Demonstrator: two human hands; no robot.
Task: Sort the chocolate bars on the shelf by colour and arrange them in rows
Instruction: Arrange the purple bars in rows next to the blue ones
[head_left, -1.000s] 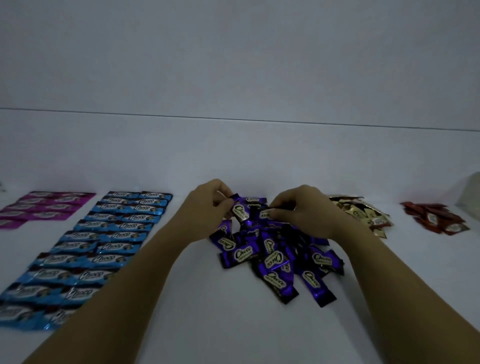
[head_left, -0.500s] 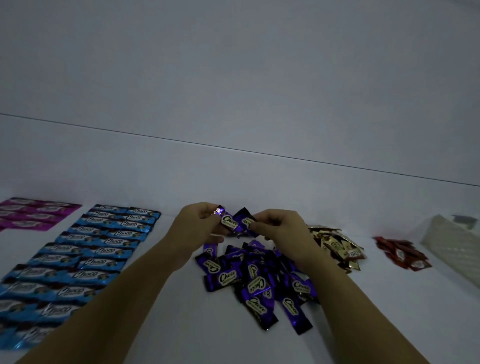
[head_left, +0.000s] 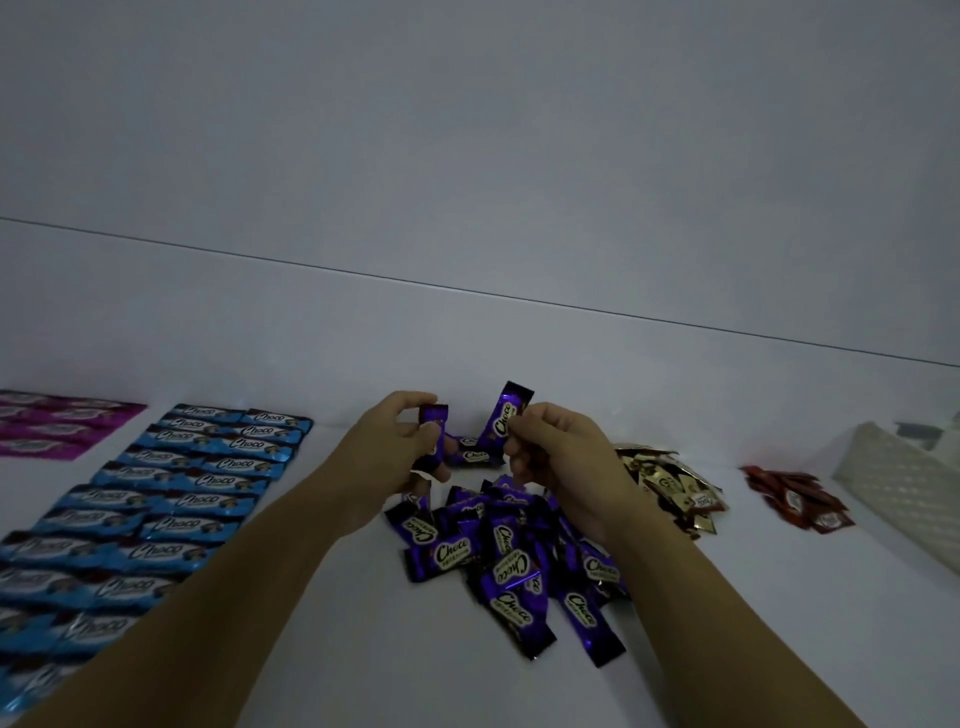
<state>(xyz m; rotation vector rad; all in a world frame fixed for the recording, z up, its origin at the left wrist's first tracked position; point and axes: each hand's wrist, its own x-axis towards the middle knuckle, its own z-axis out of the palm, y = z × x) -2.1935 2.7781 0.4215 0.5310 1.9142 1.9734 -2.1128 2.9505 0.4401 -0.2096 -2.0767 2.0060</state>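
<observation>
At 9 o'clock, blue rows. Next, left hand with fingers curled round one purple bar, upright. Then right hand pinching a second purple bar — long axis toward 1 o'clock. At 6 o'clock beneath both, purple heap; left hand nearer the rows.

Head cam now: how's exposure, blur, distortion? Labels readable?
Head view: dim, underexposed, bluish cast, no hard shadows or glare; "Choco" reads on the purple bar in the right hand, the purple pile and the blue rows; pink bars at the left edge look smeared; gold pile and red pile labels too small to read; wall seam tilts and bows, wide-angle distortion.
</observation>
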